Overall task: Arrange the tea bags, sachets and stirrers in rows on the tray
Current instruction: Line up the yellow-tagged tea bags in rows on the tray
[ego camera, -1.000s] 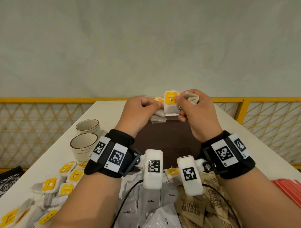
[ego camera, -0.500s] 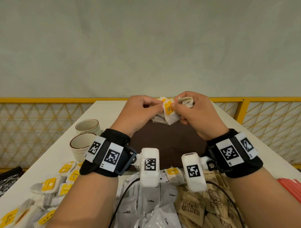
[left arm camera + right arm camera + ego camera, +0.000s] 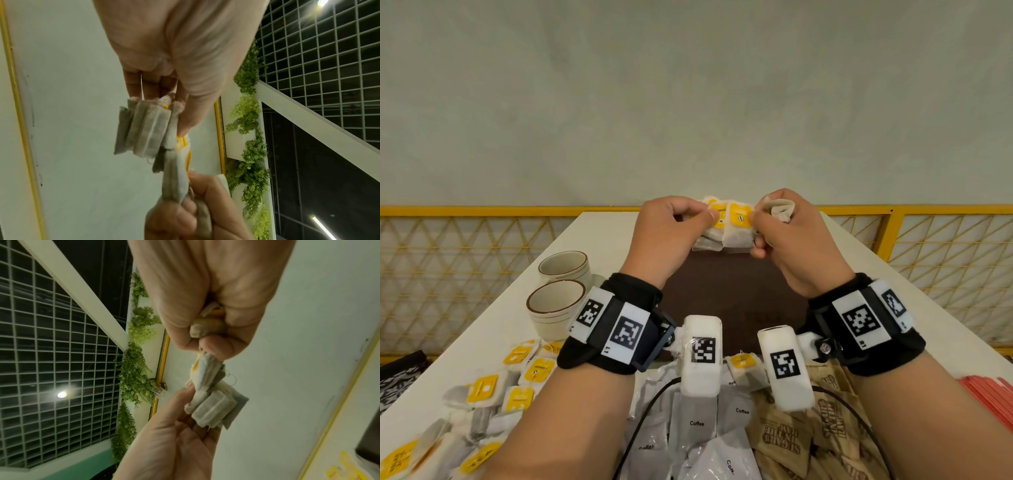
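Both hands are raised above the far end of the dark brown tray (image 3: 726,294). My left hand (image 3: 671,233) grips a small stack of tea bags (image 3: 709,236) with yellow tags, seen edge-on in the left wrist view as a stack of tea bags (image 3: 141,128). My right hand (image 3: 791,236) pinches the front tea bag (image 3: 738,226) of that bunch and keeps another crumpled tea bag (image 3: 779,209) tucked in its curled fingers. In the right wrist view the pinched tea bag (image 3: 205,371) hangs below the right thumb, touching the left hand's stack (image 3: 213,410).
Loose yellow-tagged tea bags (image 3: 482,394) lie at the near left of the white table. Grey coffee sachets (image 3: 698,425) and brown sugar sachets (image 3: 808,435) are piled in front. Red stirrers (image 3: 993,394) lie at the near right. Two cups (image 3: 558,305) stand at left.
Both hands stay together above the tray's far end. The front tea bag tilted between the fingers and now stands upright again beside the left hand's stack.
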Available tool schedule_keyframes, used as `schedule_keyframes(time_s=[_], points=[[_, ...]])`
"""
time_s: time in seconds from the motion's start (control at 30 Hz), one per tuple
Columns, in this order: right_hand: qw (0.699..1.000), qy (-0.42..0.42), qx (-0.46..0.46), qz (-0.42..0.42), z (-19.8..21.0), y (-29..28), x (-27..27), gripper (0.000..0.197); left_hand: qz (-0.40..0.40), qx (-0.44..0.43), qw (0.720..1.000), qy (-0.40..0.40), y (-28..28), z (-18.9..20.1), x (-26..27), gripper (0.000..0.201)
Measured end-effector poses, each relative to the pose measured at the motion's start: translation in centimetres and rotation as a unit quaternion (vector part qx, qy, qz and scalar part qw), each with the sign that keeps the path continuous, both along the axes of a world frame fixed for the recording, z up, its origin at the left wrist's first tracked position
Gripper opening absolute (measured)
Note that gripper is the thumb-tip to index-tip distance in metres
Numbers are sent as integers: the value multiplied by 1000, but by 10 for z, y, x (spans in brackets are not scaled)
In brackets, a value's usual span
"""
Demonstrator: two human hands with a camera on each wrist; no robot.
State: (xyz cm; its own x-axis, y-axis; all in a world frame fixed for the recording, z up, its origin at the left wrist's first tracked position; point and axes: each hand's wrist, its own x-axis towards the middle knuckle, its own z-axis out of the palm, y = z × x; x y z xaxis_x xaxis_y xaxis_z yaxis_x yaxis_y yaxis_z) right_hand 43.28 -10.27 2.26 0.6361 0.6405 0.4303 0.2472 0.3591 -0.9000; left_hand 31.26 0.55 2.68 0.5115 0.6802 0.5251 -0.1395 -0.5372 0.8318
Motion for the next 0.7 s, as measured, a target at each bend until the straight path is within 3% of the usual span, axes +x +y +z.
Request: schedule_keyframes(time_s=[0.17,0.3,0.47,0.63,0.7], points=[[999,-30,-9,32,-5,3,3,22,-1,11,1000,4,-1,-1,2,15],[997,-61,-22,33,-5,2,5,4,-22,3,1000,8,-2,0,1,15],[997,-65,-33,-14,3,-7,12,15,-21,5,1000,-4,4,-2,-2,19],[988,-22,-61,137,15,-24,11,16,-6,7,1000,-10,9,-6,-1,17],[987,-33,-63,148,16,-25,8,13,-7,4,1000,-10,8,-7,1,22]])
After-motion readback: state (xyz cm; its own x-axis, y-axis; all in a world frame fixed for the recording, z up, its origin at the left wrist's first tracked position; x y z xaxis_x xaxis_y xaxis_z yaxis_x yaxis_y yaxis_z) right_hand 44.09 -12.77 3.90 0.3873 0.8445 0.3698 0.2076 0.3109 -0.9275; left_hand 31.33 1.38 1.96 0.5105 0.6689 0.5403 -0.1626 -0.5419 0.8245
